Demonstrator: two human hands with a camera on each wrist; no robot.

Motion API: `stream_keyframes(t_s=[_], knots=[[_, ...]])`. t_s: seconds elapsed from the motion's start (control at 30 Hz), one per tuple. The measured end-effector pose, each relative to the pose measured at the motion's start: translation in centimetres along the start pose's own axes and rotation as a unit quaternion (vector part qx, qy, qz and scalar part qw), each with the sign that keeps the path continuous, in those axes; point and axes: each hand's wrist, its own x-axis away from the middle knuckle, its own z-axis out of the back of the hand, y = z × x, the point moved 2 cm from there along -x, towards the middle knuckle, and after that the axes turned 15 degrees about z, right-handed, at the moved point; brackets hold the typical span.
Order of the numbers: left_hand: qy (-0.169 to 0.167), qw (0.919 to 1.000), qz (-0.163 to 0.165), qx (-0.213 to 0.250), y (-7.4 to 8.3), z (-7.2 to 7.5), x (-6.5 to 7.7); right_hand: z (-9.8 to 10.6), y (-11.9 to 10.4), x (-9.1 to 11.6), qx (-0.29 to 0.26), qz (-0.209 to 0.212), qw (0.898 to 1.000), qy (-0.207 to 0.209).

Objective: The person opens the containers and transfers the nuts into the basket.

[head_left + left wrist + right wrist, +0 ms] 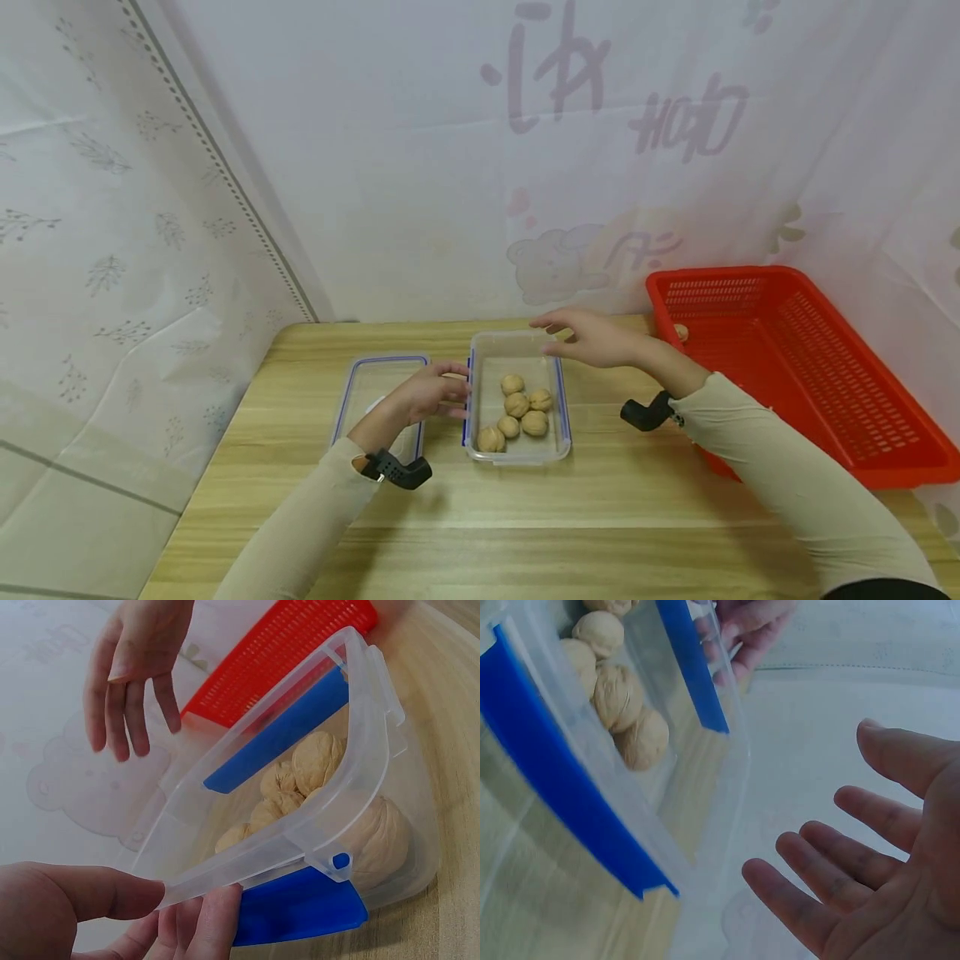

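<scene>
A clear plastic food container (525,457) with blue side latches stands on the table, several walnuts (517,405) lying in it. At its left wall, my left hand (431,392) holds the rim, thumb tip on the edge and fingers against the outside by the blue latch (300,904). Over the container's far right corner hovers my right hand (588,337), its fingers spread and apart from the wall, with nothing in it; the right wrist view shows the palm (900,907). Left of the container lies its clear lid (386,363) with a blue seal, partly covered by my left forearm.
A red perforated basket (795,333) stands at the right, partly behind my right sleeve. One walnut (681,332) shows at its left side. A pale printed curtain (420,208) hangs behind the wooden table (480,542).
</scene>
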Motion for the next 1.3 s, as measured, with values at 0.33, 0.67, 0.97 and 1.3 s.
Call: stream_keyframes(t_s=[0.33, 0.67, 0.97, 1.3], knots=[[-0.004, 1.0000, 0.000, -0.001, 0.0, 0.0, 0.0, -3.1, 1.0, -3.4, -0.069, -0.058, 0.996, -0.026], [-0.006, 1.0000, -0.002, 0.001, 0.0, -0.1, -0.2, -6.6, 1.1, -5.9, -0.047, -0.199, 0.978, -0.033], [-0.005, 1.0000, -0.001, 0.006, 0.0, -0.3, 0.1, -8.4, 2.2, -6.2, -0.005, -0.234, 0.972, 0.005], [-0.003, 0.9999, 0.003, 0.011, 0.1, -0.3, 0.2, -9.0, 2.7, -6.4, -0.007, -0.231, 0.973, 0.020]])
